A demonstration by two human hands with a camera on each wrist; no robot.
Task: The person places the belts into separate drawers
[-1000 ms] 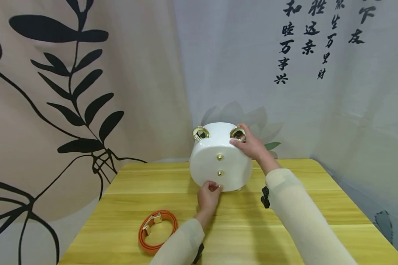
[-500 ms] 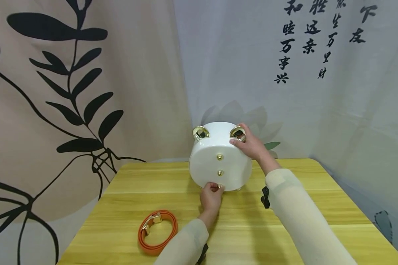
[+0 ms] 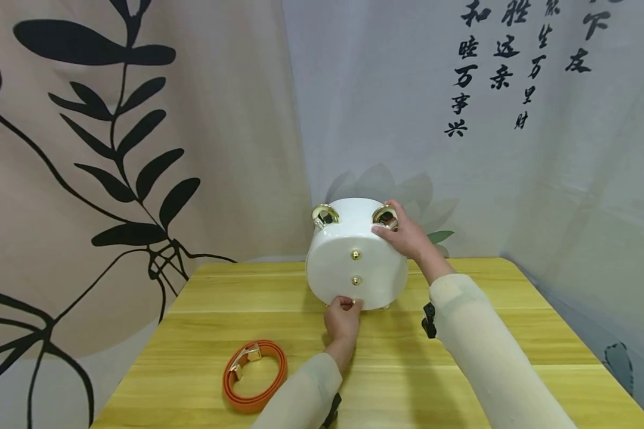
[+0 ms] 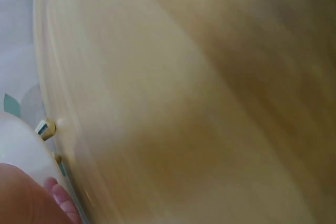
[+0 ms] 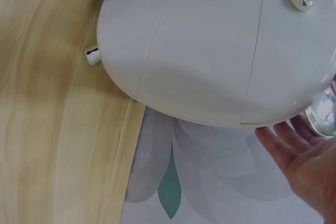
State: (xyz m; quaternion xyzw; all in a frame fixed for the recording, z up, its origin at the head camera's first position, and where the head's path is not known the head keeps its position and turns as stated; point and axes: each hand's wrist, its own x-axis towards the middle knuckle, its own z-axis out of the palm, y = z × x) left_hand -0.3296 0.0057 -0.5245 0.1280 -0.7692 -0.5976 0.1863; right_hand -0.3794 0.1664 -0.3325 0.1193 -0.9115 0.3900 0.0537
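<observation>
Shifted slightly right, the left hand (image 3: 343, 323) pinches the lowest knob (image 3: 355, 301) of the white box (image 3: 330, 268), drawers (image 5: 205, 45) flush, near the counter's far edge (image 3: 257, 266); the right hand (image 3: 406, 237) grips its right ear (image 3: 384, 216).

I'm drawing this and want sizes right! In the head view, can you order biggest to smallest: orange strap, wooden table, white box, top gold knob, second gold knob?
1. Wooden table
2. White box
3. Orange strap
4. Top gold knob and second gold knob: too alike to rank

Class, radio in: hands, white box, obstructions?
White box on table. Left hand pinches low front; right hand grips by gold ear. Orange strap aside, likely clear.
</observation>
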